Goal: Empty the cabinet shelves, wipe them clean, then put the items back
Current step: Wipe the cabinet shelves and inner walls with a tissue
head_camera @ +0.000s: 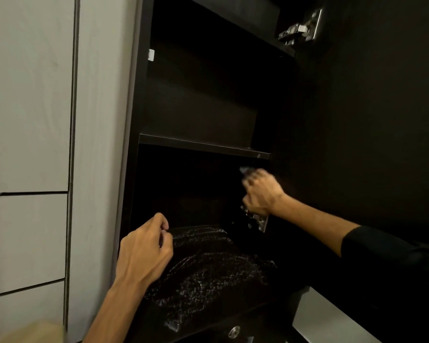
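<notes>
The dark cabinet stands open, and its upper shelf (203,146) looks bare. On the lower shelf lies a glossy black plastic bag (208,273), crumpled and shiny. My left hand (144,251) pinches the bag's top left edge with closed fingers. At the cabinet's right inner wall my right hand (260,191) is blurred and closed, just above the lower hinge (259,221). A small grey thing (244,170) pokes out above its fingers; what it is cannot be told.
The open dark door (369,120) fills the right side, with an upper hinge (300,29). Pale wood-grain panels (27,120) cover the left. A round metal fitting (234,332) sits on the dark panel below the bag. A light surface (327,318) shows at lower right.
</notes>
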